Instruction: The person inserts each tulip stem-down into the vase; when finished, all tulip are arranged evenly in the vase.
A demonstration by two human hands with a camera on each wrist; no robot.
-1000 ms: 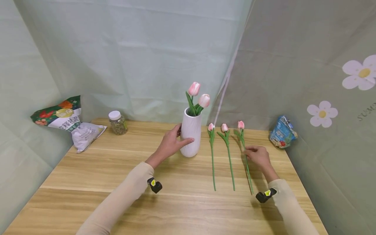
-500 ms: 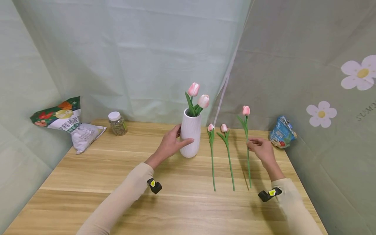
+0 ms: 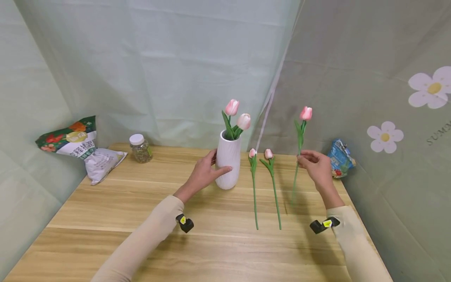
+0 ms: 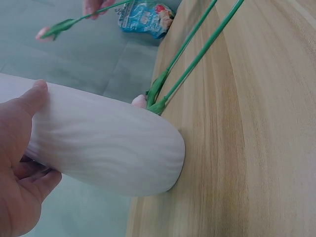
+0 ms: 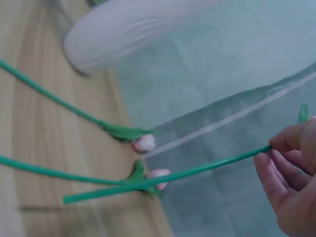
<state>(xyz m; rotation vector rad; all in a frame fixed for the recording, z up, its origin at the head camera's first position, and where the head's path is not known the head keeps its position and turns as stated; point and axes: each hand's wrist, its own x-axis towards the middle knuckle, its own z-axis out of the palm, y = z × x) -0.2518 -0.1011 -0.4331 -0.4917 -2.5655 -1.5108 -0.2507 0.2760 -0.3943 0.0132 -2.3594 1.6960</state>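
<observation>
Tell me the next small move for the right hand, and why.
I'd probably raise the pinched tulip higher and leftward, toward the vase. The right hand holds it by the stem, whose lower end hangs clear of the table but below the vase's rim; the left hand grips the upright vase, and two tulips already stand inside.

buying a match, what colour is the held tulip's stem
Green; the stem shows best in the right wrist view.

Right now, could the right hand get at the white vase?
Probably yes: only two tulips, lying on the table, separate the white vase from the right hand, which holds a pink tulip aloft.
</observation>
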